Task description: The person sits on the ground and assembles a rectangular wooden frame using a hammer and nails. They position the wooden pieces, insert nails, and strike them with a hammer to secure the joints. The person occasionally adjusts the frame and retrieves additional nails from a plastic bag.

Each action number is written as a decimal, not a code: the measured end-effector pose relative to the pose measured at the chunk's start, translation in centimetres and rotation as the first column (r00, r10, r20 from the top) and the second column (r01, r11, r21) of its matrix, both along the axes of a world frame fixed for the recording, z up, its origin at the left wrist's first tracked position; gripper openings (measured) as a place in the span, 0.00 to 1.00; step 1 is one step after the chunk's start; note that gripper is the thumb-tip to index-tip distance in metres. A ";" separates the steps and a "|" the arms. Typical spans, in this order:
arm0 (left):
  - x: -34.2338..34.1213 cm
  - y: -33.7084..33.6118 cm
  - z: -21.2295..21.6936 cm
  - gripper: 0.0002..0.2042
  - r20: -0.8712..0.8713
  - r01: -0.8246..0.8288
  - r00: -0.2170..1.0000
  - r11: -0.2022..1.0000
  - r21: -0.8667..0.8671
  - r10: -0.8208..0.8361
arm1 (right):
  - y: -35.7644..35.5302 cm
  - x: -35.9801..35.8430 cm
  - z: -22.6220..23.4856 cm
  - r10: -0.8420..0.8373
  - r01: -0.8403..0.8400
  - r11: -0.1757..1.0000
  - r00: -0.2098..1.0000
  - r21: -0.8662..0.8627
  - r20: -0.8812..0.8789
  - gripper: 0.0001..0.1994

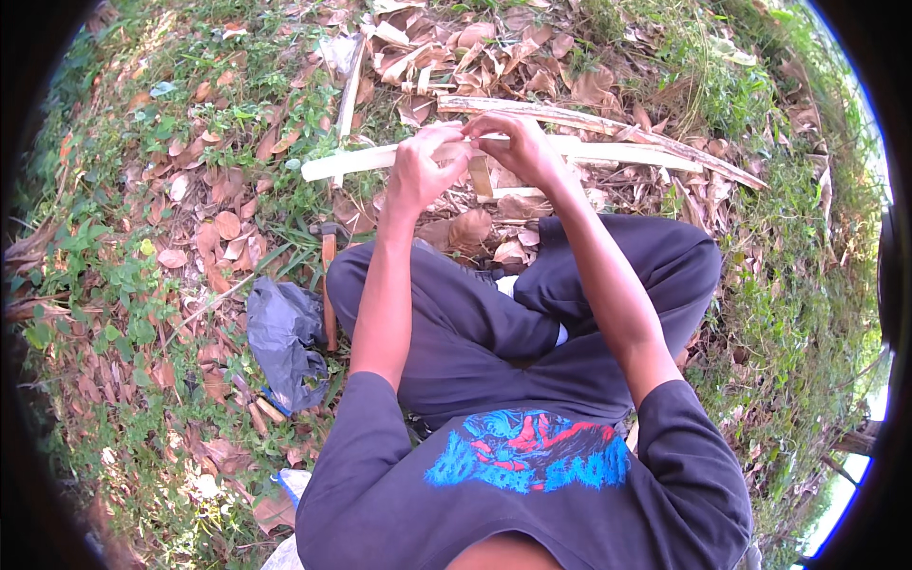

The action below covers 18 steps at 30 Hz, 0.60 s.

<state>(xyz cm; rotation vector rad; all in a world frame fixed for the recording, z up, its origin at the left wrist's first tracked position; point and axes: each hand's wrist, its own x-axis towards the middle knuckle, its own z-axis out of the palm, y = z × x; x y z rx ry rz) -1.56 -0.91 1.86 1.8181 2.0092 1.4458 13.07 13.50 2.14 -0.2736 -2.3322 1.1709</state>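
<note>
Both hands meet over the middle of a long pale wooden strip that lies crosswise beyond my knees. My left hand is closed, thumb and fingertips pinched at the strip's upper edge. Against it, the fingertips of my right hand are pinched too, with thumb and forefinger curved into a ring. Whatever sits between the fingertips is too small to make out. Just under the hands, a short flat wooden piece sticks out toward me from the strip. Beside my left knee lies a hammer with an orange-brown handle.
A rough split wooden length lies slanting behind the strip at right. Another thin stick points away at left. Near my left thigh are a dark plastic bag and small handled tools. Dry leaves and grass cover the ground.
</note>
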 end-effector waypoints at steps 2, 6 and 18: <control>-0.9 -0.6 0.5 0.15 -0.024 -0.008 1.000 1.000 -0.005 0.008 | -0.3 0.1 0.4 -0.023 0.021 0.998 0.998 0.057 0.052 0.09; -1.9 -2.6 4.6 0.16 0.105 -0.087 0.992 0.986 0.141 0.073 | -0.7 0.6 0.6 -0.076 0.068 0.996 0.986 0.061 0.146 0.08; 4.6 -12.1 30.9 0.34 -0.642 0.600 0.682 0.770 0.217 -0.350 | -0.4 0.2 -0.4 -0.030 0.027 0.999 0.995 0.026 0.100 0.06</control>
